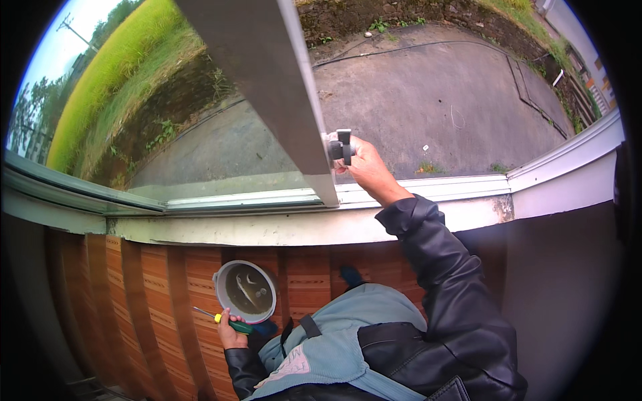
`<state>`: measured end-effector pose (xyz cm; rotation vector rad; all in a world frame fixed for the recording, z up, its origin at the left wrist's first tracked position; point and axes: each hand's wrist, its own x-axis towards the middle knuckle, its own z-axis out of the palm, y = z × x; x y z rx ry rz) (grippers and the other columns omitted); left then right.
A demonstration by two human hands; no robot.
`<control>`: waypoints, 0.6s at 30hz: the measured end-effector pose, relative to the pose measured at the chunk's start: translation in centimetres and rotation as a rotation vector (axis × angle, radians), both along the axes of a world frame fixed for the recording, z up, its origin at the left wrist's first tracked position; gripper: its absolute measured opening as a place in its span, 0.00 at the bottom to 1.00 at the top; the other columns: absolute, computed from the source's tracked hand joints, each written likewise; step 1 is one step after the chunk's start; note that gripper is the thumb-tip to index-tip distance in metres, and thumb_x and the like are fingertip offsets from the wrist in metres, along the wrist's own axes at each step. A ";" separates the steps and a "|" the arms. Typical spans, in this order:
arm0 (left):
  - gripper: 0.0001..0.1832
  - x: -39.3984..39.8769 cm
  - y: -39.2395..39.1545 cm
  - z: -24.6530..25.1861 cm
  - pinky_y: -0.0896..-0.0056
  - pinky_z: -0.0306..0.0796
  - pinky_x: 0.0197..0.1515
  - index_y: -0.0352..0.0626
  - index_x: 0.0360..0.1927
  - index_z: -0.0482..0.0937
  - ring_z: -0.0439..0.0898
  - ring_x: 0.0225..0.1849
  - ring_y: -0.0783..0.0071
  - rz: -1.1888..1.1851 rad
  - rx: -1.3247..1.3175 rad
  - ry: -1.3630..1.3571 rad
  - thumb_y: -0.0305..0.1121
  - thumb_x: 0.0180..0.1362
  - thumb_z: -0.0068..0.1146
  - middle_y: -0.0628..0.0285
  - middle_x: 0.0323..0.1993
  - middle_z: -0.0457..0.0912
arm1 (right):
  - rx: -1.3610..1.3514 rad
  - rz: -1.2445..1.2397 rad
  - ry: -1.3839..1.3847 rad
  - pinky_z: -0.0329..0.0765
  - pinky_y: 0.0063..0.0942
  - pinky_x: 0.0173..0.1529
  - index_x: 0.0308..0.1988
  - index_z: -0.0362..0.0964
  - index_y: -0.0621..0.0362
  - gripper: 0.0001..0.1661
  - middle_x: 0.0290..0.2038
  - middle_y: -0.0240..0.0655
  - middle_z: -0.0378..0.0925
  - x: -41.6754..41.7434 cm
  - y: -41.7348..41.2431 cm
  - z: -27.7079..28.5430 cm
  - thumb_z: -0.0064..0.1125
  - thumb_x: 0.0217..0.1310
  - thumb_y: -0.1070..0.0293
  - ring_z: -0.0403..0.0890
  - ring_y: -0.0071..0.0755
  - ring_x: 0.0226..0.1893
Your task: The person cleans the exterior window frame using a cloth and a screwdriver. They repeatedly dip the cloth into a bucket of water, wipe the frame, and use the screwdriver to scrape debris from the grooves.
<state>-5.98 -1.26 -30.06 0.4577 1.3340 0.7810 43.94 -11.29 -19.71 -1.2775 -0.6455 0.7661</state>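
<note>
My left hand [232, 332] is closed around a screwdriver [236, 327] with a green and yellow handle, its metal shaft pointing up and left beside a bucket. My right hand [366, 163] is at the edge of a sliding window sash [313, 115], just above the lower track. A whitish, crumpled cloth [337, 168] shows between its fingers and the sash edge. A black device with a dial-like part [343, 147] sits at that hand, apparently worn on it. The fingers are partly hidden, so the exact grip on the sash cannot be told.
A white window sill [251, 229] runs across in front of me. A pale bucket [217, 288] of murky water stands on the wood-patterned floor [306, 295] below it. Outside lie a concrete yard [401, 100] and a stone wall. My blue shoes show beneath the apron.
</note>
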 end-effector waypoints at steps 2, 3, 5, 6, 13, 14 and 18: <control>0.04 0.1 -0.3 -0.1 0.75 0.66 0.26 0.46 0.33 0.72 0.69 0.20 0.77 -0.017 -0.002 0.038 0.33 0.58 0.53 0.71 0.16 0.69 | -0.201 -0.022 -0.055 0.74 0.27 0.38 0.42 0.67 0.64 0.11 0.33 0.39 0.75 1.6 -2.2 -1.3 0.40 0.62 0.73 0.79 0.31 0.33; 0.04 0.6 -0.5 -0.1 0.75 0.66 0.26 0.45 0.32 0.72 0.69 0.20 0.76 -0.028 -0.005 0.053 0.33 0.58 0.53 0.71 0.16 0.68 | -0.389 -0.042 -0.184 0.75 0.31 0.40 0.43 0.67 0.64 0.12 0.34 0.43 0.76 2.5 -3.2 -2.3 0.41 0.61 0.73 0.80 0.38 0.34; 0.05 2.3 -1.1 0.3 0.76 0.66 0.25 0.46 0.30 0.72 0.68 0.20 0.78 -0.058 -0.024 0.108 0.33 0.58 0.53 0.72 0.15 0.68 | -0.582 -0.033 -0.581 0.75 0.37 0.43 0.41 0.67 0.63 0.11 0.36 0.48 0.76 3.7 -4.3 -4.9 0.42 0.58 0.74 0.79 0.47 0.37; 0.05 3.1 -1.4 0.6 0.76 0.65 0.24 0.47 0.28 0.71 0.68 0.19 0.78 -0.072 -0.035 0.136 0.33 0.58 0.53 0.72 0.14 0.67 | -0.679 -0.025 -0.780 0.74 0.40 0.44 0.41 0.68 0.63 0.11 0.37 0.50 0.76 4.1 -4.8 -5.9 0.43 0.57 0.74 0.78 0.52 0.38; 0.03 6.6 -2.9 1.9 0.74 0.67 0.26 0.45 0.33 0.73 0.69 0.20 0.75 -0.190 0.014 0.216 0.31 0.58 0.53 0.69 0.16 0.68 | -0.410 0.255 -0.945 0.71 0.47 0.40 0.38 0.70 0.58 0.11 0.34 0.45 0.73 3.4 -4.0 -6.1 0.46 0.52 0.75 0.75 0.55 0.37; 0.03 7.0 -3.2 2.4 0.73 0.67 0.26 0.44 0.33 0.74 0.69 0.20 0.75 -0.191 0.013 0.229 0.31 0.58 0.53 0.69 0.16 0.68 | -0.408 0.279 -0.966 0.70 0.43 0.40 0.37 0.72 0.58 0.12 0.31 0.43 0.71 3.2 -4.3 -7.0 0.47 0.50 0.76 0.75 0.50 0.36; 0.03 8.9 -3.6 2.6 0.72 0.68 0.24 0.44 0.33 0.74 0.70 0.19 0.74 -0.245 0.036 0.267 0.31 0.57 0.54 0.68 0.17 0.68 | -0.495 0.195 -1.111 0.66 0.33 0.46 0.31 0.74 0.57 0.07 0.37 0.38 0.71 4.2 -8.1 -12.0 0.50 0.50 0.76 0.72 0.41 0.43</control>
